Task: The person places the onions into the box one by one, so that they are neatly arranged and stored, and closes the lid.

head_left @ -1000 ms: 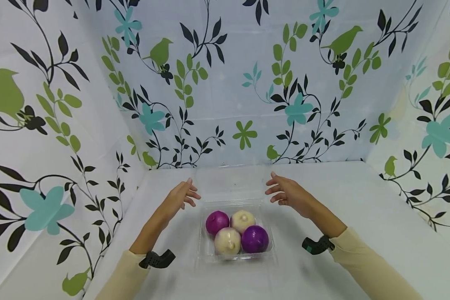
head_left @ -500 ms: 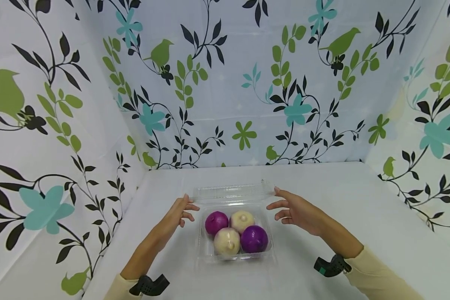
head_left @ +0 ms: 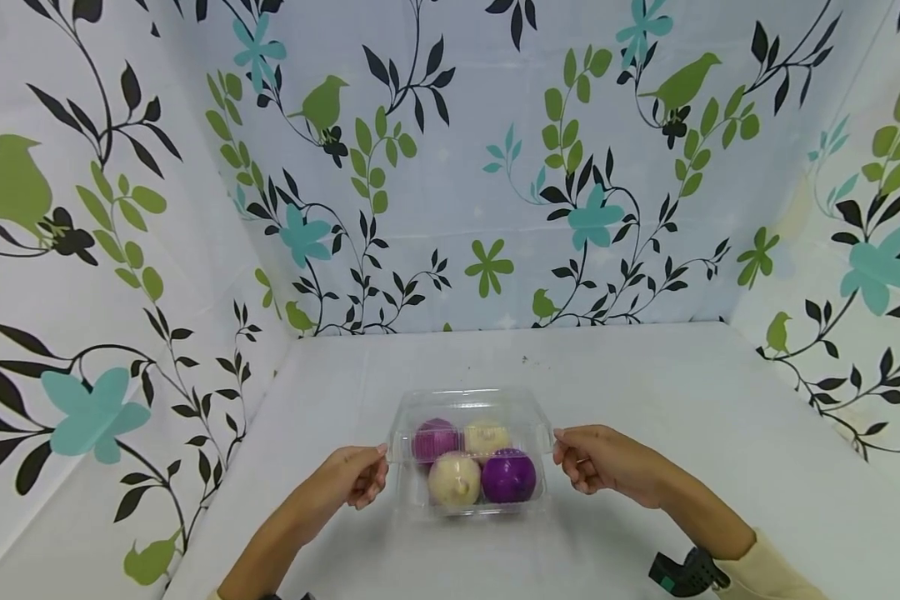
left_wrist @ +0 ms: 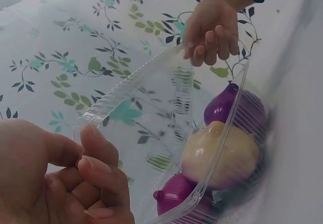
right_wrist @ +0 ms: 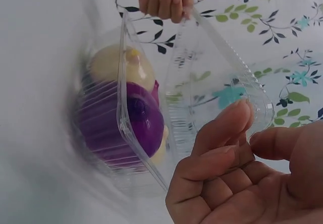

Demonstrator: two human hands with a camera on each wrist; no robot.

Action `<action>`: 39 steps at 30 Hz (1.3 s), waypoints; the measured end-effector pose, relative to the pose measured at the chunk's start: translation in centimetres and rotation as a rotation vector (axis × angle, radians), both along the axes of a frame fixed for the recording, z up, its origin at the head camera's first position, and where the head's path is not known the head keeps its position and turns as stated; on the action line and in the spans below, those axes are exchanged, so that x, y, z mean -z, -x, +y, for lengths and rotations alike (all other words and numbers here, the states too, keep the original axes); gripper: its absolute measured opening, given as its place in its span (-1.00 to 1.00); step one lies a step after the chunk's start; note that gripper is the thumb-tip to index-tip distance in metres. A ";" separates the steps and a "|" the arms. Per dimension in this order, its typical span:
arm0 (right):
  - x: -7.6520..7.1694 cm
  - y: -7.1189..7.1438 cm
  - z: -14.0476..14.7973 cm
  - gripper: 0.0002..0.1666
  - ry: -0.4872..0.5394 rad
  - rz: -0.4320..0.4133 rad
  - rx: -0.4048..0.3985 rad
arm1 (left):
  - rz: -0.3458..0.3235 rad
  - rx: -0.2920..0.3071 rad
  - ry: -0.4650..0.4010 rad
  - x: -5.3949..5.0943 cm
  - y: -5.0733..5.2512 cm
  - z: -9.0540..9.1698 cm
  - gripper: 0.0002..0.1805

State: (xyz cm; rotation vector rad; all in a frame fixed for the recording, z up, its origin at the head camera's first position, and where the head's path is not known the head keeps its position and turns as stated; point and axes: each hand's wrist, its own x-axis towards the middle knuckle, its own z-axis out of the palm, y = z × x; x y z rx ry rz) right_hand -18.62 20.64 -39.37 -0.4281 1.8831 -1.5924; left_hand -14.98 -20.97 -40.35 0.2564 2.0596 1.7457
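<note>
A clear plastic clamshell container (head_left: 468, 512) sits on the table with two purple and two cream onions in it. The front purple onion (head_left: 508, 477) and front cream onion (head_left: 453, 479) show plainly. Through the tilted lid (head_left: 472, 400) I see the rear purple onion (head_left: 435, 442) and rear cream onion (head_left: 486, 437). At the lid's left front corner, my left hand (head_left: 354, 478) pinches the edge between thumb and fingers. My right hand (head_left: 613, 463) pinches the opposite corner. Both wrist views show the lid (left_wrist: 139, 77) raised at an angle above the container's rim (right_wrist: 123, 108).
The white table (head_left: 330, 383) extends around the container on every side. A patterned cloth (head_left: 450, 167) with leaves, birds and flowers hangs behind and at both sides. Small dark specks (head_left: 525, 360) lie on the table behind the container.
The lid, laid back behind the container one second ago, has swung up and forward over the rear onions. Both hands have moved nearer to me and now pinch its corners.
</note>
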 end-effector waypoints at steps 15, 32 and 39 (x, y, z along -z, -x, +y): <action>2.3 -2.4 -0.2 -0.65 -0.018 0.003 0.002 | -0.003 0.007 0.054 1.1 -1.8 0.5 -0.53; 5.3 -4.3 -1.6 -0.59 -0.295 0.304 0.158 | 0.143 0.022 0.207 3.7 -2.7 0.7 -0.65; 5.3 -4.4 -1.4 -0.55 -0.287 0.280 0.104 | 0.167 -0.018 0.348 4.2 -3.4 0.8 -0.66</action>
